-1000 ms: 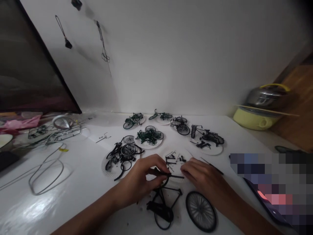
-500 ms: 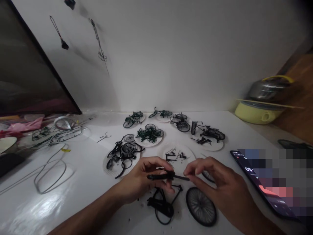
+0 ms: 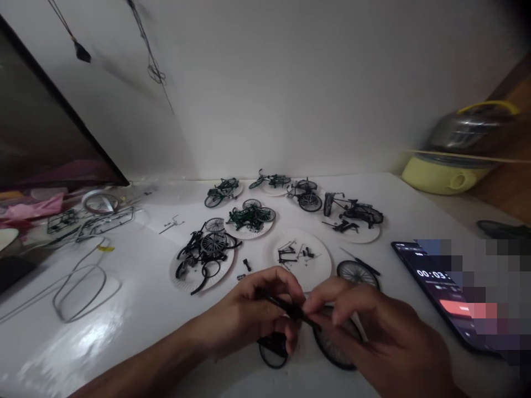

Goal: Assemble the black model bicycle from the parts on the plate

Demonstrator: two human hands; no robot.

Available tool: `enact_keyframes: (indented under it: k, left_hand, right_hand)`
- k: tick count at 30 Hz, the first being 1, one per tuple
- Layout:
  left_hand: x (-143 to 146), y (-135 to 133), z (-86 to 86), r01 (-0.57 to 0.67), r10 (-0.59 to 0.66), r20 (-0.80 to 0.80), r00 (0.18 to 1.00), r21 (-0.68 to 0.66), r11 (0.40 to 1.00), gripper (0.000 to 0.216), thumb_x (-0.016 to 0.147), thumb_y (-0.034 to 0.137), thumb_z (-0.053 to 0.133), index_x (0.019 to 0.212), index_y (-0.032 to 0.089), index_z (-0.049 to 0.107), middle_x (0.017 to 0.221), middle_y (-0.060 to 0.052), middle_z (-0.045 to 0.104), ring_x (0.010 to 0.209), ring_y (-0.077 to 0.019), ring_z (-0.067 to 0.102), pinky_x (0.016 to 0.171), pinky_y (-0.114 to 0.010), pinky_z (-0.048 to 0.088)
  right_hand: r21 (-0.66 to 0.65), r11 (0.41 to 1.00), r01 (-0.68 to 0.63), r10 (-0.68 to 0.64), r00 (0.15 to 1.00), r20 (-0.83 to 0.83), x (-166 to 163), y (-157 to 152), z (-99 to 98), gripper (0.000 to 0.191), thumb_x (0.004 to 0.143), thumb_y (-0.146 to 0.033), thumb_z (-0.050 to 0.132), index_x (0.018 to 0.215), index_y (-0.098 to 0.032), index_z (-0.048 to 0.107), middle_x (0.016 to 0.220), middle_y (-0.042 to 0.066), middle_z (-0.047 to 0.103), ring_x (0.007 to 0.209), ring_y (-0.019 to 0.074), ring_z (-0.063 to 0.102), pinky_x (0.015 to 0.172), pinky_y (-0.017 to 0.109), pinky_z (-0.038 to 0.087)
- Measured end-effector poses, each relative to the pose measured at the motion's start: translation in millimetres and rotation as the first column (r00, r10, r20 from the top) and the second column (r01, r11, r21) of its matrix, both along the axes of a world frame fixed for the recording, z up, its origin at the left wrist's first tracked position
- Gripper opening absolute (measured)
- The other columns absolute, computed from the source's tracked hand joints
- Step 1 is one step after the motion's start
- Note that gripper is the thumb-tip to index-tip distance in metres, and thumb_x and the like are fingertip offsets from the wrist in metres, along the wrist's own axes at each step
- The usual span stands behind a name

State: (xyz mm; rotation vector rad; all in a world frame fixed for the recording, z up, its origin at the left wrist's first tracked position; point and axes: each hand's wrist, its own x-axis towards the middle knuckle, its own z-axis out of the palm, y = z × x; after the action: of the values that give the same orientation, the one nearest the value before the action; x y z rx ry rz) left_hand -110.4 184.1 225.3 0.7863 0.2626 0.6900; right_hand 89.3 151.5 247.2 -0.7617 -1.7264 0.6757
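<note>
Left plate: a paper plate (image 3: 193, 277) is carrying a heap of black bicycle parts (image 3: 213, 243) — wheels, curved strips, other bits.
Loose piece: a small black piece (image 3: 246, 265) is lying on the white tabletop (image 3: 145, 309), just beyond the left hand (image 3: 253, 309).
Left hand: it is clamping a slim black part (image 3: 295, 311) between thumb and fingers, off the tabletop.
Frame: a black frame piece (image 3: 274, 345) is lying under the left hand, mostly hidden; a thin ring is showing at its lower end.
Black part: it is slanting down to the right between the hands, looking thicker mid-length; fine detail is blurring out. My read: the step in hand is working on this part in the air, apart from the frame.
Middle plate: another paper plate (image 3: 305, 277) is holding small loose bits.
Near wheel: a spoked wheel (image 3: 331, 347) is lying partly under the right hand (image 3: 371, 320).
Right hand: thumb and fingertips are gathering at the part's lower end; can't tell if they are gripping it. Next move is probably calling for a steady left hold and the right lining up that end — light force, since it's looking thin.
Far wheel: a second wheel (image 3: 357, 274) is lying beyond the right hand.
Phone: the phone (image 3: 435, 293) is showing a timer.
</note>
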Motion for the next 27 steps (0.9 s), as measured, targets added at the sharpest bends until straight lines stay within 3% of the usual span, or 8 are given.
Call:
enact_keyframes:
  k: [6, 10, 14, 17, 20, 23, 27]
  left_hand:
    - [5, -5, 10.5, -0.120, 0.133, -0.131, 0.982, 0.099, 0.988, 0.013, 0.094, 0.016, 0.059, 0.107, 0.014, 0.057, 0.086, -0.005, 0.061, 0.068, -0.0126, 0.067, 0.062, -0.022, 0.053]
    - [6, -9, 12.0, -0.201, 0.250, -0.240, 0.938, 0.210, 0.957, 0.019, 0.094, 0.014, 0.055, 0.112, 0.019, 0.051, 0.080, -0.001, 0.063, 0.053, -0.0115, 0.067, 0.047, -0.016, 0.047]
    - [4, -5, 7.6, -0.193, 0.220, -0.263, 0.939, 0.125, 0.973, 0.022, 0.092, 0.012, 0.053, 0.112, 0.021, 0.053, 0.082, 0.000, 0.062, 0.044, -0.0085, 0.062, 0.037, -0.012, 0.042]
    - [2, 1, 6.2, -0.267, 0.255, -0.269, 0.929, -0.006, 0.964, 0.013, 0.094, 0.017, 0.055, 0.107, 0.019, 0.054, 0.077, 0.001, 0.058, 0.042, -0.0046, 0.055, 0.035, -0.010, 0.037]
    - [0, 4, 6.9, -0.260, 0.225, -0.238, 0.945, -0.130, 0.957, 0.012, 0.095, 0.018, 0.053, 0.107, 0.019, 0.052, 0.074, 0.002, 0.055, 0.039, -0.0032, 0.049, 0.034, -0.011, 0.036]
    - [-2, 2, 6.6, -0.127, 0.086, -0.199, 0.976, -0.199, 0.972, 0.019, 0.094, 0.016, 0.053, 0.112, 0.020, 0.049, 0.077, 0.002, 0.058, 0.039, -0.0056, 0.053, 0.035, -0.012, 0.040]
    - [0, -3, 4.7, 0.062, -0.089, -0.182, 0.979, -0.144, 0.988, 0.029, 0.091, 0.016, 0.050, 0.119, 0.021, 0.044, 0.072, 0.000, 0.064, 0.042, -0.0129, 0.062, 0.035, -0.015, 0.045]
  right_hand:
    - [-0.052, 0.997, 0.063, -0.064, 0.998, -0.018, -3, 2, -3.0, 0.023, 0.081, -0.007, 0.068, 0.079, -0.026, 0.054, 0.085, -0.005, 0.074, 0.082, 0.0096, 0.072, 0.078, 0.017, 0.056]
    - [-0.244, 0.968, 0.055, -0.073, 0.995, -0.067, -5, 6, -8.7, 0.023, 0.083, -0.016, 0.071, 0.076, -0.025, 0.051, 0.082, -0.005, 0.073, 0.078, 0.0099, 0.072, 0.072, 0.017, 0.057]
    - [-0.343, 0.935, 0.092, -0.113, 0.993, -0.043, -5, 10, -12.5, 0.028, 0.083, -0.023, 0.074, 0.073, -0.024, 0.048, 0.079, -0.005, 0.071, 0.074, 0.0098, 0.071, 0.069, 0.016, 0.057]
    - [-0.255, 0.952, 0.166, -0.172, 0.985, -0.001, -2, 8, -13.0, 0.026, 0.083, -0.019, 0.073, 0.076, -0.025, 0.049, 0.082, -0.004, 0.072, 0.079, 0.0109, 0.072, 0.074, 0.018, 0.058]
    - [-0.058, 0.987, 0.147, -0.143, 0.987, 0.067, 2, 4, -10.1, 0.022, 0.085, -0.012, 0.068, 0.082, -0.026, 0.052, 0.091, -0.003, 0.074, 0.088, 0.0136, 0.073, 0.081, 0.023, 0.060]
    - [0.083, 0.996, 0.041, -0.054, 0.985, 0.165, 4, 2, -7.4, 0.022, 0.085, -0.008, 0.064, 0.087, -0.028, 0.054, 0.094, -0.004, 0.075, 0.089, 0.0129, 0.074, 0.079, 0.020, 0.060]
    - [0.057, 0.998, 0.036, -0.046, 0.982, 0.183, 4, 4, -10.7, 0.024, 0.084, -0.006, 0.065, 0.087, -0.028, 0.055, 0.093, -0.004, 0.076, 0.087, 0.0109, 0.074, 0.078, 0.016, 0.059]
